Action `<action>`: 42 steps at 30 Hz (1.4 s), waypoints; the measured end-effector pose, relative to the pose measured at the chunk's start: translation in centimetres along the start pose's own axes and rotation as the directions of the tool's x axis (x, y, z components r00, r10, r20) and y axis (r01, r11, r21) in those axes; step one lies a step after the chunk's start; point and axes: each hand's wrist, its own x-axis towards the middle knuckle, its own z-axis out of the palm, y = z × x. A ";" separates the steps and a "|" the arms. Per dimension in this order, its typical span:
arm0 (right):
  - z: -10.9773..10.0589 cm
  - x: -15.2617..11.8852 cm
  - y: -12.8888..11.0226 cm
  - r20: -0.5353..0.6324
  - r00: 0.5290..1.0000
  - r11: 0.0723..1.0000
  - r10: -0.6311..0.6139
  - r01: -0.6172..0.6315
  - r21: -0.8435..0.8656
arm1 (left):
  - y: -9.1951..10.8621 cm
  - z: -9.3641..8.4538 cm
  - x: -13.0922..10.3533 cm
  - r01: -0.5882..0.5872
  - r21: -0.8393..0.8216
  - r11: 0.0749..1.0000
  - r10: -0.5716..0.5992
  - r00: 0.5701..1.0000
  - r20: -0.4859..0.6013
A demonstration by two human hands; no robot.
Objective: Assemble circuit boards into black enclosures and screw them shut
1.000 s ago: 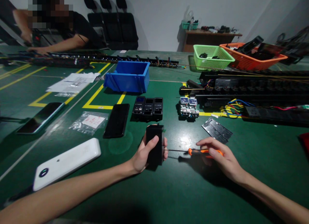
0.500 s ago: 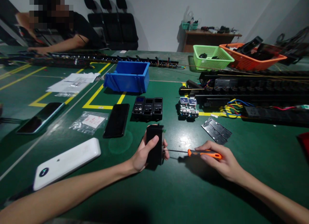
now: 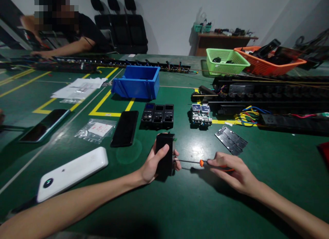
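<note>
My left hand [image 3: 151,165] is closed round a black plastic housing [image 3: 163,156], holding it upright just above the green table, thumb across its face. In my right hand [image 3: 235,170] is a screwdriver [image 3: 202,163] with an orange and dark handle. Its thin shaft points left and meets the right side of the housing near my left fingertips; the tip itself is hidden. Beyond my hands stand black modules [image 3: 157,115] side by side, and to their right lie circuit boards [image 3: 200,115] with small displays. A flat black cover panel [image 3: 231,139] rests behind my right hand.
A black phone [image 3: 124,128], a plastic bag [image 3: 95,130] and a white handheld device [image 3: 73,174] lie to the left. Farther back are a blue bin [image 3: 136,88], a green basket [image 3: 226,66] and an orange basket [image 3: 277,66]. Long black rails with wires [image 3: 269,105] fill the right. A person sits across the table.
My right fingers have shifted on the screwdriver handle, covering more of it. The housing and my left hand stay in place.
</note>
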 end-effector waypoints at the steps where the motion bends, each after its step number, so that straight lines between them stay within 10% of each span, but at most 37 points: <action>1: 0.0 0.1 0.0 -0.004 1.000 1.000 -0.027 0.027 -0.011 | 0.0 0.0 0.0 0.000 -0.001 1.000 0.000 1.000 -0.002; 7: 0.0 0.0 -0.1 -0.001 0.995 0.990 0.104 -0.104 0.097 | 0.0 0.0 -0.1 0.011 0.006 1.000 -0.011 1.000 0.023; 13: 0.2 0.0 -0.5 0.071 0.811 0.657 0.580 -0.518 0.548 | -0.3 0.0 -0.2 -0.027 -0.001 1.000 0.027 1.000 0.011; 18: 0.3 0.0 -0.6 0.124 0.764 0.673 0.633 -0.622 0.400 | -0.2 0.0 -0.2 -0.027 0.023 0.999 0.027 1.000 0.015; 42: 0.3 -0.5 0.4 -0.028 0.974 0.973 0.225 -0.226 -0.036 | 0.1 0.1 -0.1 -0.017 0.012 1.000 0.017 1.000 0.016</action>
